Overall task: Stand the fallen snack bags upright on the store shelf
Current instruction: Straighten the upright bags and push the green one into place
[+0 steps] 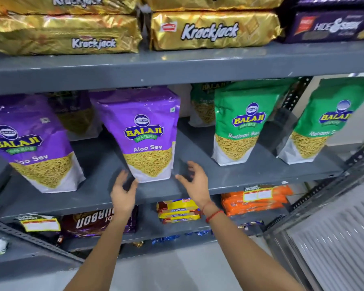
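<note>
A purple Aloo Sev bag [143, 131] stands upright at the middle of the grey shelf [198, 185]. My left hand [123, 193] is just below its lower left corner and my right hand [194, 181] is just right of its base; both have fingers apart and hold nothing. Another purple Aloo Sev bag [29, 143] stands upright at the left. Two green Ratlami Sev bags [240, 122] [322, 122] stand upright at the right. More bags stand behind in shadow, one purple [76, 114] and one green [202, 103].
Gold Krackjack packs [212, 30] and a dark purple Hide & Seek pack [328, 26] lie on the shelf above. Below are Bourbon [99, 223], yellow Marie [179, 211] and orange biscuit packs [254, 198]. A slotted metal upright [294, 95] and a metal shutter [334, 238] stand at the right.
</note>
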